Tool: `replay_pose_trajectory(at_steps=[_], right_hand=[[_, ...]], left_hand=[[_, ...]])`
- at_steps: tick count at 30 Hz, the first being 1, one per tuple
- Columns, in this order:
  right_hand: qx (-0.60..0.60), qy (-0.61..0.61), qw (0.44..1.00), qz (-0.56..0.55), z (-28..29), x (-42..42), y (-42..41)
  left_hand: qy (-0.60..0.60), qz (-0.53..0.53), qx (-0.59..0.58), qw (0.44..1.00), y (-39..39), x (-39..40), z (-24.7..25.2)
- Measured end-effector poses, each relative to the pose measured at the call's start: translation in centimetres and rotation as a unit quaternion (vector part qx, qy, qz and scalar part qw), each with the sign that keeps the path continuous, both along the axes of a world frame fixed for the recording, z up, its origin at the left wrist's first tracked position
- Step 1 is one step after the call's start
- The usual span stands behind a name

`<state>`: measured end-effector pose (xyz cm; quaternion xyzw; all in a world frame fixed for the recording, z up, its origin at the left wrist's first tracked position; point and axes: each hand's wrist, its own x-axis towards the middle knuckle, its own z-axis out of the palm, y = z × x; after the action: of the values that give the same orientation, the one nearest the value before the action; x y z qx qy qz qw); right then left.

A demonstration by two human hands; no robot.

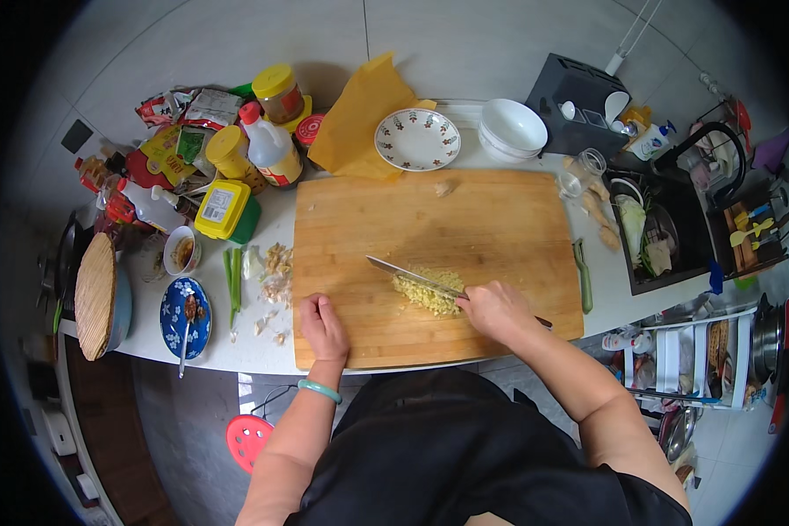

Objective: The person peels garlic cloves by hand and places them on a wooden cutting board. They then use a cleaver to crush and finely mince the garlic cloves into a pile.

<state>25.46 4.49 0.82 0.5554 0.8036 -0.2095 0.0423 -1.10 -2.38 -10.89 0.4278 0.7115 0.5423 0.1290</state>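
My right hand (pixel 496 309) grips the handle of a kitchen knife (pixel 411 273), its blade pointing left and lying across a heap of finely chopped pale yellow pieces (pixel 427 296), which look like garlic or ginger. Under them is a large wooden cutting board (pixel 368 217). At the board's front left corner rests my left hand (pixel 323 329), fingers curled in and no object visible in it; a green bangle (pixel 320 390) circles that wrist. A small unpeeled piece, perhaps garlic or ginger (pixel 444 189), lies near the board's back edge.
Left of the board are garlic skins (pixel 277 276), green stalks (pixel 235 279) and a blue plate (pixel 185 315) holding a spoon. Behind stand a patterned plate (pixel 417 139) and white bowls (pixel 513 128). A peeler (pixel 583 276) lies right, before the sink (pixel 670 263).
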Motion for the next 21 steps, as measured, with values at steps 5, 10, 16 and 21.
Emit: replay_pose_trajectory(at_steps=[5, 10, 16, 21], right_hand=[[0.034, 0.030, 0.999, 0.015, -0.7, -0.4, -1.3], [0.033, 0.017, 0.999, 0.034, 0.2, -0.5, -2.2], [0.049, 0.022, 0.997, 0.058, -1.7, 0.5, -3.1], [0.062, 0.024, 0.996, 0.055, -1.8, 1.2, -2.7]], left_hand=[[0.002, -0.007, 0.010, 1.000, 0.0, -0.1, 0.0], [-0.011, -0.001, 0.013, 1.000, 0.2, -0.2, 0.0], [-0.057, 0.003, 0.028, 0.998, 0.2, -0.4, -0.6], [-0.041, 0.004, 0.026, 0.999, 0.2, -0.3, -0.5]])
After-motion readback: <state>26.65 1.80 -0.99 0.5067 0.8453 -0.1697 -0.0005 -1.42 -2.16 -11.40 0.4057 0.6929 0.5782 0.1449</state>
